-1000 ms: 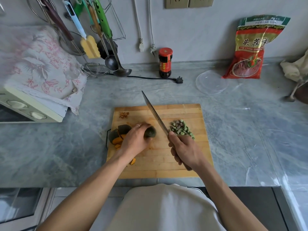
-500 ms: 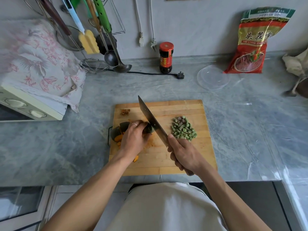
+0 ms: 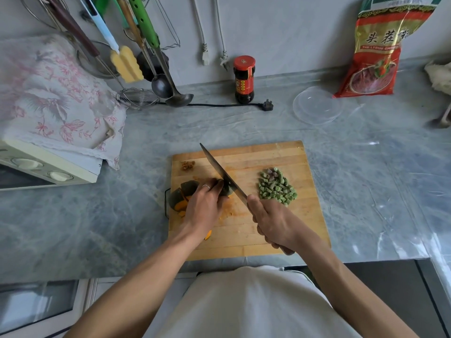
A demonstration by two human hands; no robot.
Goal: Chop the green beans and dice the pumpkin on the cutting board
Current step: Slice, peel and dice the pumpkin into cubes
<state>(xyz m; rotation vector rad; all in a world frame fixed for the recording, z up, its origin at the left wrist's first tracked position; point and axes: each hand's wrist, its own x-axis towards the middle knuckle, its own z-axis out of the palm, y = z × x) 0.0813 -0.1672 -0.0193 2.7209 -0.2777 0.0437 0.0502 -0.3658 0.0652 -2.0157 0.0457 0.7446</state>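
The left hand (image 3: 203, 208) curls over the pumpkin (image 3: 181, 195) at the cutting board's (image 3: 280, 230) nine o'clock edge, pinning it. The right hand (image 3: 273, 225) clenches the knife (image 3: 223, 176), whose blade seems to bite the rind beside the knuckles. The pumpkin looks hard and roll-prone; hold it flat-side down. Chopped beans (image 3: 277, 186) sit at two o'clock.

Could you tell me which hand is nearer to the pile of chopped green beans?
Right. The right hand sits just below the green beans; the left hand is across the knife.
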